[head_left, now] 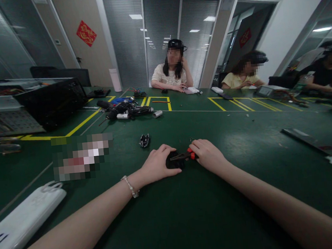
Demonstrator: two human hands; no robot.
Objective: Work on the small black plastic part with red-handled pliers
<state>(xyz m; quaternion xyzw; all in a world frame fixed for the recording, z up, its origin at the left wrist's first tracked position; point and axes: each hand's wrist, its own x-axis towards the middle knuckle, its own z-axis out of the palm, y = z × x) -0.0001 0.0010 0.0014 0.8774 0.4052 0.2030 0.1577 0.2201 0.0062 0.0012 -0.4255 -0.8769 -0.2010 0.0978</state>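
My left hand (159, 163) is closed on a small black part (172, 163), thumb and fingers around its left side, and holds it on the green table. Red-handled pliers (183, 156) are gripped by my right hand (208, 154). Their dark jaws point left and lie over the black part; whether they pinch it I cannot tell. Farther left stands a small black and silver piece (144, 141), touched by neither hand. Tiny screw-like bits (191, 139) lie just beyond my right hand.
A white case (25, 220) lies at the near left, a blurred-out object (82, 158) beyond it. Cables and tools (127, 109) are heaped farther back. An open computer case (32, 106) stands at far left. A dark flat panel (311, 141) lies right. Several people sit across the table.
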